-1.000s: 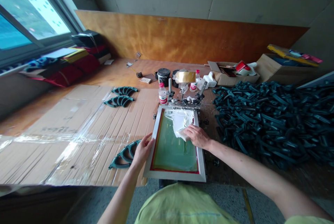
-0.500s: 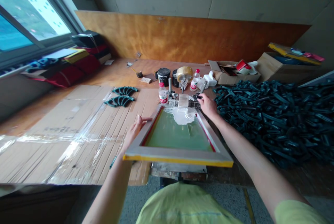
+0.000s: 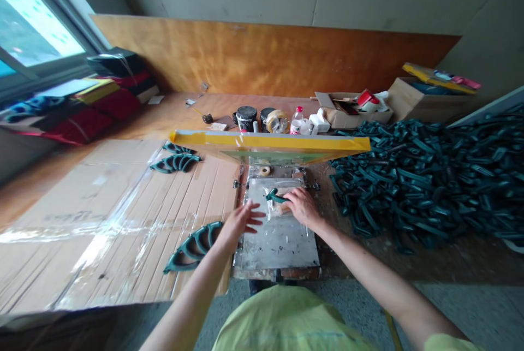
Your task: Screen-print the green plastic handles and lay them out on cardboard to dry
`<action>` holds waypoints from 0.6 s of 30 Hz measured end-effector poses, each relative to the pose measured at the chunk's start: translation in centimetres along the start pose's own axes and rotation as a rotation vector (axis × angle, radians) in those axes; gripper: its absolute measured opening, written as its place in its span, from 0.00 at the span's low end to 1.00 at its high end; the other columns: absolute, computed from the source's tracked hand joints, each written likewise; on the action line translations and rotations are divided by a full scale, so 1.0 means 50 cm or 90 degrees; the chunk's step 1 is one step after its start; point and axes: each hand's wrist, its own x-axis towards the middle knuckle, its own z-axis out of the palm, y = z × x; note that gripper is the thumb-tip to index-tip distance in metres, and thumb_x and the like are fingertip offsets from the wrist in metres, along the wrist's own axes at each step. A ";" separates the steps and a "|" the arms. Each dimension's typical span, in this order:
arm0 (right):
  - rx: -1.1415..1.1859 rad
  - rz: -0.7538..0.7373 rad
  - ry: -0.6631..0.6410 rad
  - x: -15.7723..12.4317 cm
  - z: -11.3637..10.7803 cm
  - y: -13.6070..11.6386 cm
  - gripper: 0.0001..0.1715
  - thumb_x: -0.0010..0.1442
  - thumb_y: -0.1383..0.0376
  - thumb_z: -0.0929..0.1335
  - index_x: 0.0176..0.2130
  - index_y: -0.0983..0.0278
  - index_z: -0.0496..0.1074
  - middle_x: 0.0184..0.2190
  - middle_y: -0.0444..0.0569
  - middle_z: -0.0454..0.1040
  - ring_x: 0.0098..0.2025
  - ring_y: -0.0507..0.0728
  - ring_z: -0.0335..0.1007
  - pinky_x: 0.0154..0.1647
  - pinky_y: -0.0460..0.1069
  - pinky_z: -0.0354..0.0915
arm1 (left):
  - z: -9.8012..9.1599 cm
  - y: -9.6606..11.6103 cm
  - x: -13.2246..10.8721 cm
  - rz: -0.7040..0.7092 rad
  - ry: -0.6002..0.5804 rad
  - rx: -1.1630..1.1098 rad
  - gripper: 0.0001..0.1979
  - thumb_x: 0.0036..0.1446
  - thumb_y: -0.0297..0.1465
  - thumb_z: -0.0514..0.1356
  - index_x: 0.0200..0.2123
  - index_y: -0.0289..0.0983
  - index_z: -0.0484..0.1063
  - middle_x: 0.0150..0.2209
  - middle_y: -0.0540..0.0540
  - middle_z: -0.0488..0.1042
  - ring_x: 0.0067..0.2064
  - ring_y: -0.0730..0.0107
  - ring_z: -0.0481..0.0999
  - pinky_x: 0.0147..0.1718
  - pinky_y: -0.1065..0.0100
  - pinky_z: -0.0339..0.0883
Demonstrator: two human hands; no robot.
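The screen-printing frame [image 3: 270, 143] with its yellow-taped edge is swung up on its hinge, level with my view. Under it lies the metal base plate [image 3: 282, 236], smeared with ink. My right hand [image 3: 301, 206] rests on the plate with its fingers curled on a curved dark green plastic part [image 3: 275, 196]. My left hand [image 3: 241, 222] hovers at the plate's left edge, fingers spread, holding nothing.
A big heap of green plastic parts [image 3: 426, 176] fills the right side. Rows of finished parts [image 3: 194, 244] lie on taped cardboard [image 3: 102, 220] to the left, more parts [image 3: 174, 162] further back. Ink tins [image 3: 246, 117], tape roll [image 3: 276, 120], bottle [image 3: 297, 120] and boxes [image 3: 352, 113] stand behind.
The frame has swung from flat on the plate up to horizontal at eye level. My right hand left the white cloth and hinge and now rests on a green part; my left let go of the frame.
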 end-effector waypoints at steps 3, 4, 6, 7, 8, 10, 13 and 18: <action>0.018 -0.160 0.000 -0.029 0.015 -0.078 0.12 0.66 0.59 0.64 0.43 0.60 0.75 0.34 0.51 0.71 0.43 0.59 0.64 0.46 0.53 0.62 | 0.028 -0.106 -0.031 -0.102 0.007 -0.085 0.32 0.49 0.56 0.62 0.46 0.34 0.71 0.37 0.37 0.80 0.38 0.57 0.81 0.27 0.66 0.73; 0.034 -0.216 -0.019 -0.035 0.020 -0.086 0.13 0.66 0.58 0.64 0.44 0.59 0.75 0.34 0.50 0.72 0.43 0.58 0.65 0.46 0.52 0.62 | 0.027 -0.129 -0.039 -0.100 0.037 -0.116 0.31 0.49 0.55 0.62 0.43 0.35 0.71 0.35 0.40 0.80 0.38 0.57 0.81 0.27 0.67 0.73; 0.063 -0.231 -0.041 -0.041 0.024 -0.056 0.13 0.66 0.58 0.64 0.47 0.58 0.75 0.36 0.48 0.74 0.42 0.56 0.68 0.46 0.50 0.64 | -0.001 -0.163 -0.051 -0.084 0.107 -0.147 0.27 0.50 0.54 0.62 0.39 0.35 0.71 0.31 0.43 0.79 0.35 0.59 0.82 0.26 0.68 0.72; 0.064 -0.175 -0.040 -0.041 0.019 -0.018 0.13 0.67 0.59 0.64 0.47 0.58 0.75 0.38 0.48 0.74 0.42 0.55 0.69 0.45 0.49 0.65 | -0.028 -0.176 -0.056 -0.077 0.148 -0.151 0.26 0.51 0.54 0.61 0.37 0.35 0.71 0.30 0.43 0.79 0.34 0.61 0.81 0.26 0.69 0.72; 0.051 -0.081 -0.030 -0.039 0.012 0.032 0.13 0.67 0.62 0.63 0.47 0.59 0.75 0.39 0.49 0.75 0.41 0.54 0.70 0.44 0.48 0.65 | -0.063 -0.188 -0.062 -0.070 0.200 -0.152 0.25 0.53 0.53 0.59 0.36 0.35 0.71 0.30 0.43 0.79 0.32 0.62 0.81 0.26 0.69 0.72; -0.043 0.156 -0.040 -0.034 -0.006 0.152 0.13 0.66 0.66 0.63 0.46 0.64 0.75 0.41 0.54 0.75 0.42 0.56 0.72 0.44 0.49 0.66 | -0.145 -0.215 -0.079 -0.059 0.336 -0.147 0.24 0.59 0.51 0.53 0.34 0.35 0.71 0.31 0.42 0.80 0.32 0.64 0.81 0.29 0.67 0.74; -0.171 0.392 -0.184 -0.033 -0.014 0.312 0.19 0.64 0.63 0.66 0.52 0.68 0.71 0.41 0.62 0.75 0.44 0.60 0.74 0.43 0.51 0.66 | -0.255 -0.262 -0.115 -0.085 0.527 -0.096 0.23 0.64 0.47 0.45 0.35 0.35 0.71 0.30 0.40 0.80 0.33 0.64 0.82 0.34 0.65 0.75; -0.208 0.420 -0.255 -0.056 0.023 0.402 0.18 0.59 0.66 0.68 0.49 0.67 0.73 0.42 0.64 0.75 0.46 0.65 0.75 0.42 0.54 0.67 | -0.324 -0.316 -0.145 -0.154 0.626 -0.037 0.27 0.65 0.43 0.40 0.34 0.31 0.73 0.28 0.35 0.79 0.27 0.64 0.80 0.31 0.64 0.76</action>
